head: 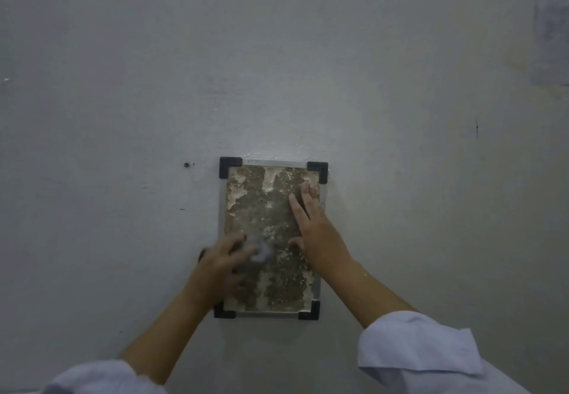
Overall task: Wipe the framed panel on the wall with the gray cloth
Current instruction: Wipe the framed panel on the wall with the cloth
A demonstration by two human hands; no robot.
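panel (271,233) at 6 o'clock on the wall (123,85); left hand (220,263) grips gray cloth (258,250), right hand (314,227) pressed flat, fingers spread; top-edge label unreadable.

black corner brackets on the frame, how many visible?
3 fully visible: top-left corner bracket, top-right corner bracket, bottom-right corner bracket. A fourth, the bottom-left corner bracket, is partly hidden behind the left hand's forearm.

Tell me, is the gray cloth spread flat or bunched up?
Bunched: the gray cloth is a small wad gripped in the left hand.
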